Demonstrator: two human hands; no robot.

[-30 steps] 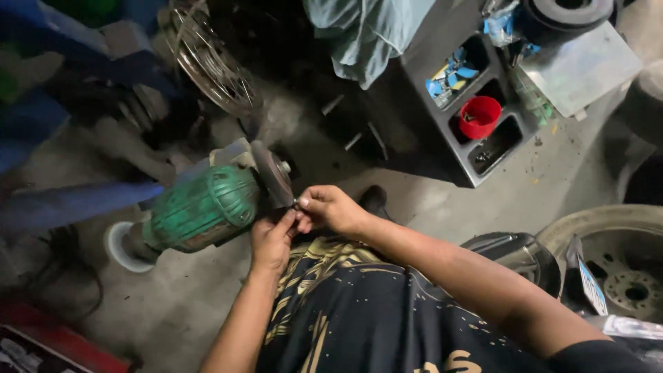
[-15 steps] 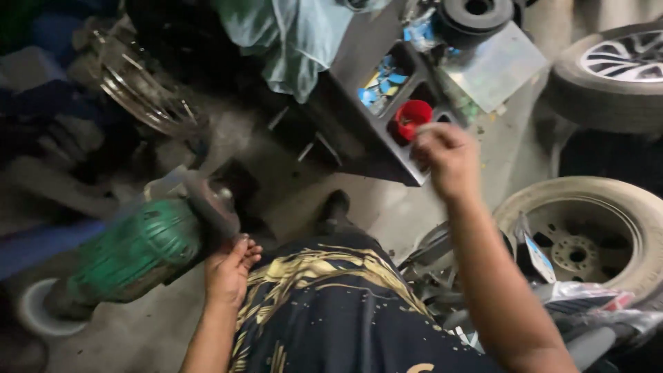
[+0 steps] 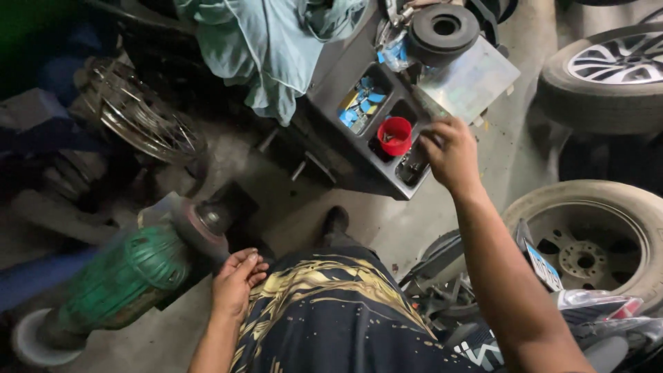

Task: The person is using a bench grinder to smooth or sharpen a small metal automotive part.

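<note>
Right hand (image 3: 452,153) at tray (image 3: 387,181) edge

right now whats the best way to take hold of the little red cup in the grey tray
Take the red cup by its rim from above. It stands upright and open-topped in a narrow compartment of the grey tray, whose walls seem to block any approach from the side. The right hand hovers just beside it, probably nearest for the pick; the left hand rests low by the green grinder.
</note>
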